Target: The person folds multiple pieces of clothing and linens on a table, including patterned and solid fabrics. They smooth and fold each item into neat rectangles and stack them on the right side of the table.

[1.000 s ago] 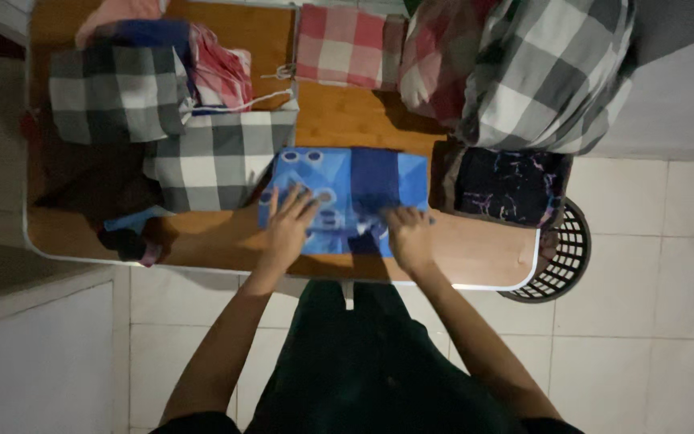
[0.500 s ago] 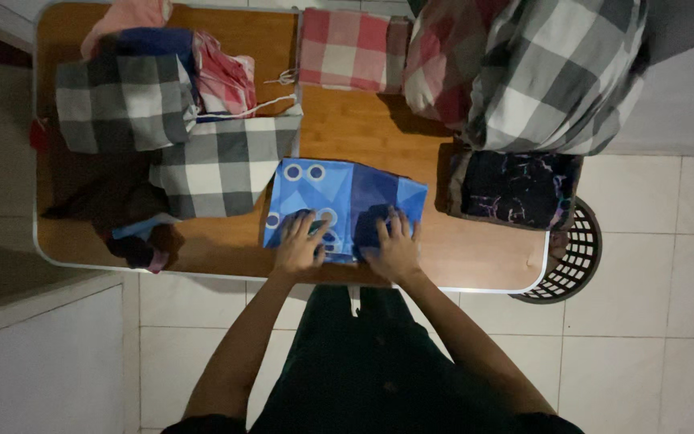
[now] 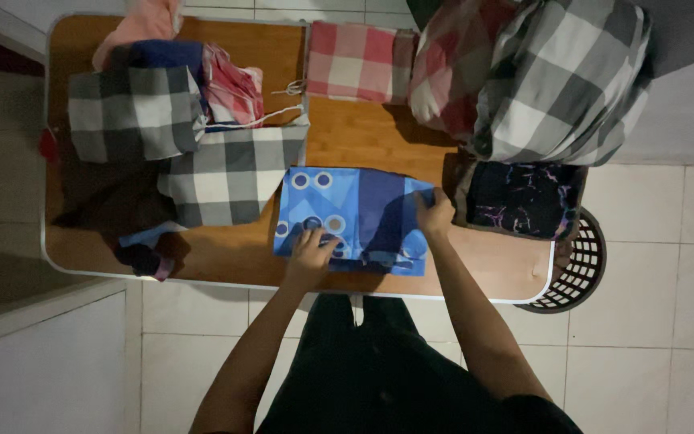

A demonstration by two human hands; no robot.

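Right hand (image 3: 434, 214) has slid out from the middle of the blue patterned cloth (image 3: 355, 219) to its far right edge since half a sec ago; left hand (image 3: 312, 251) has pulled back a bit toward the near edge.

Grip now: R fingers curl over the cloth's right edge, apparently pinching it, tho the pinch itself is hidden under the hand. L hand lies flat, fingers spread, pressing the cloth's near-left part by the ring print, holding nothing.

Cloth sits folded at the front-centre of the wooden table (image 3: 347, 133), between the grey checked cloth (image 3: 230, 173) on the left and the dark folded garment (image 3: 524, 197) on the right, close to both.

To do it well, imo: keep L palm down as anchor, draw R edge taut and square before folding, keep clear of the dark garment. Black basket (image 3: 576, 265) stands on the floor beyond the table's right corner.
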